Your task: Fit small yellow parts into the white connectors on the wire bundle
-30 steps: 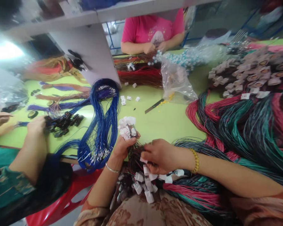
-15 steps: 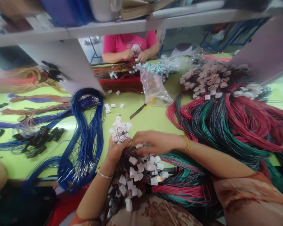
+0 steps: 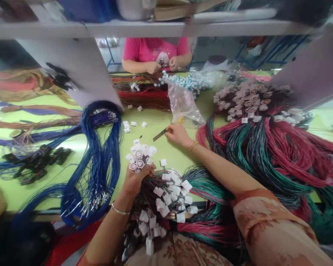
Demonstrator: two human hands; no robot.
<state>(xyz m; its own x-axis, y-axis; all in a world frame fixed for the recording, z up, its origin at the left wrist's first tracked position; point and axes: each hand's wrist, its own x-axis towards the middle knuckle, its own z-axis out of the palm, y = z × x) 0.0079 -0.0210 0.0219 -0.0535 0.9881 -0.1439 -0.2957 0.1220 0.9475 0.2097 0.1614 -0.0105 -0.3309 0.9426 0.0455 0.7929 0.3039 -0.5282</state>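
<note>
My left hand is closed around a bunch of wires with white connectors, which stick up above the fist with their faces toward me. More white connectors on thin dark wires hang beside and below that hand, over my lap. Farther out, my right hand rests low over the table, fingers pinched at the far end of a flat dark strip, like a blade. Whether the fingertips hold the strip or a small piece beside it, I cannot tell. Small yellow pieces lie just beyond those fingers.
Blue wire bundles lie at left near black connectors. Red, black and green wire bundles fill the right side. Several loose white connectors and a clear plastic bag lie ahead. Across the table, a person in pink works below a shelf.
My right hand has left the connectors beside my left hand and moved forward to the dark strip and yellow pieces. My left hand still grips its bunch.
</note>
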